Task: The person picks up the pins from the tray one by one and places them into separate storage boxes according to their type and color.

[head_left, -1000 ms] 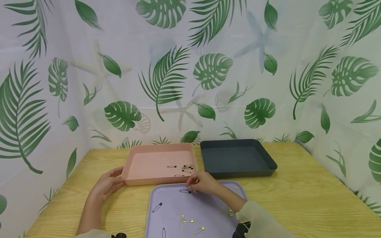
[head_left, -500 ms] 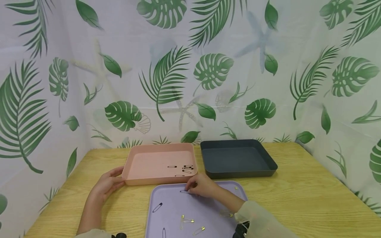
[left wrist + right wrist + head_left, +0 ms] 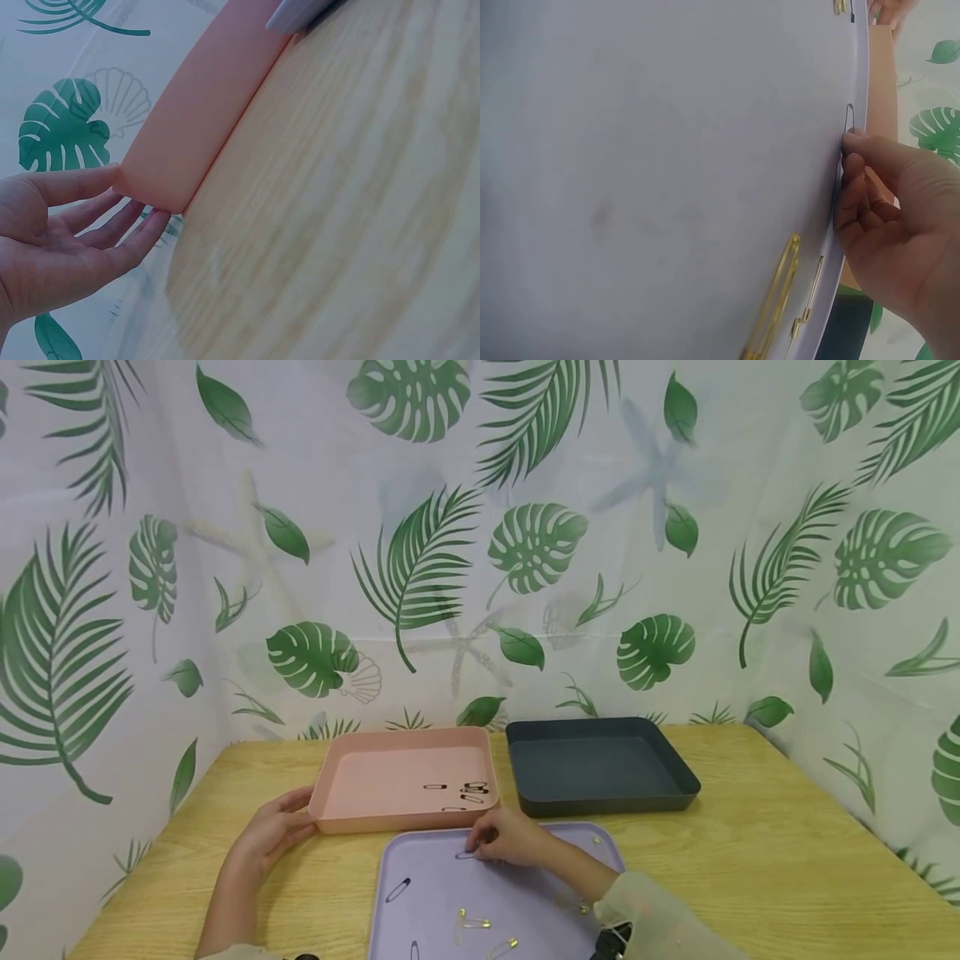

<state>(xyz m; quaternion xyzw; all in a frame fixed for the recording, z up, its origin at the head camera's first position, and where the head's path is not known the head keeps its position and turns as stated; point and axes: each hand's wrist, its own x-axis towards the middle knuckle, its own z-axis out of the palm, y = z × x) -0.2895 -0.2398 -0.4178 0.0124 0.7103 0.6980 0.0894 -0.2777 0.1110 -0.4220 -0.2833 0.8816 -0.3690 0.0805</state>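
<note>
The pin (image 3: 465, 856) is at the far side of the lilac tray (image 3: 431, 885), its looped end showing and its other end hidden under my fingertips; whether it lies flat or is already off the surface, I cannot tell. My right hand (image 3: 513, 837) pinches it narrowly between thumb and forefinger, the other fingers curled in. On so thin a wire I think the pinch could slip, if my tips roll or catch too little of it, and the raised rim (image 3: 427, 832) just beyond could knock it loose if I go low. Nearer me lie two more black pins (image 3: 398, 890) and some gold pins (image 3: 475, 923); one gold one sits beside my sleeve (image 3: 652, 910), so a dragging cuff might sweep it along. Just past the rim is the pink tray (image 3: 382, 777), with a handful of dark pins (image 3: 474, 788) bunched toward its right side, where careless fingers could tangle them. My left hand (image 3: 273, 827) is spread, thumb apart from the fingers, touching that tray's near left corner; too hard a push there could shift it and scatter what is inside. Beside it the dark tray (image 3: 592, 764) stands on the table (image 3: 765, 843), before the leaf-print cloth (image 3: 442, 693).
</note>
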